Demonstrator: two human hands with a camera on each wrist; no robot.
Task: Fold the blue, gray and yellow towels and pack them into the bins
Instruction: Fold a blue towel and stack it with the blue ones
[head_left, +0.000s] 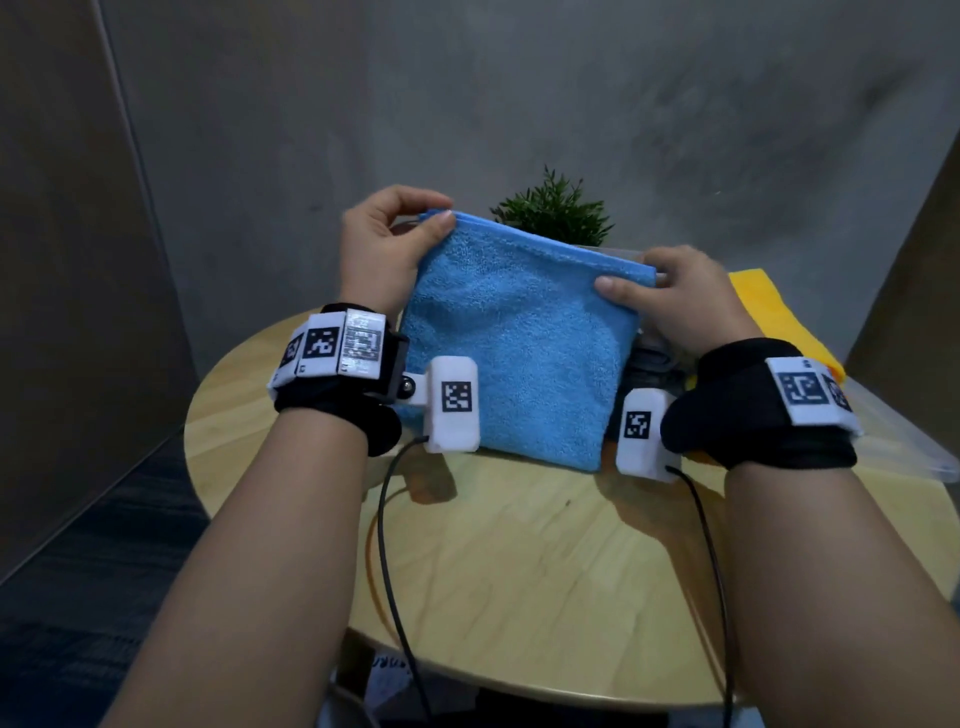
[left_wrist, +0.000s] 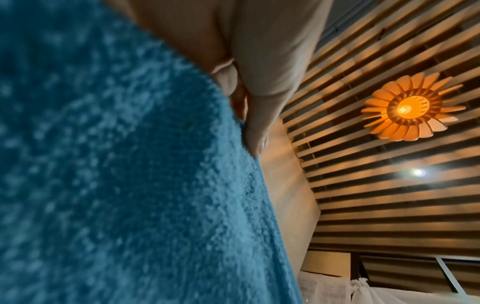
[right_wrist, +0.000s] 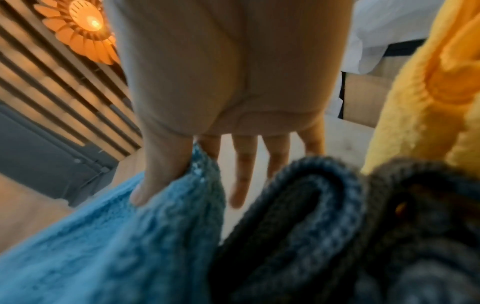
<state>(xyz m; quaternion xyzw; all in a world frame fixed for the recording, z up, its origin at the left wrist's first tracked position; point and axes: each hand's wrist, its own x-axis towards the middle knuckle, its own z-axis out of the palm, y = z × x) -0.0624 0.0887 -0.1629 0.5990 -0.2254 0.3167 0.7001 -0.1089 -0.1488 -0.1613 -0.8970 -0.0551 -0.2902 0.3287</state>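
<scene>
A folded blue towel (head_left: 519, 343) hangs upright above the round wooden table (head_left: 519, 561), its lower edge near the tabletop. My left hand (head_left: 387, 239) pinches its top left corner, thumb in front. My right hand (head_left: 670, 296) pinches the top right corner between thumb and index finger. In the left wrist view the blue towel (left_wrist: 116, 174) fills the left side under my thumb (left_wrist: 257, 133). In the right wrist view my thumb (right_wrist: 155, 174) presses the blue towel (right_wrist: 116, 236); a folded gray towel (right_wrist: 324, 226) and a yellow towel (right_wrist: 428, 102) lie beside it.
A yellow towel (head_left: 774, 317) lies at the right in a clear plastic bin (head_left: 904, 441), with the gray towel (head_left: 654, 364) just behind the blue one. A small green plant (head_left: 556, 213) stands at the back. Gray walls close in behind.
</scene>
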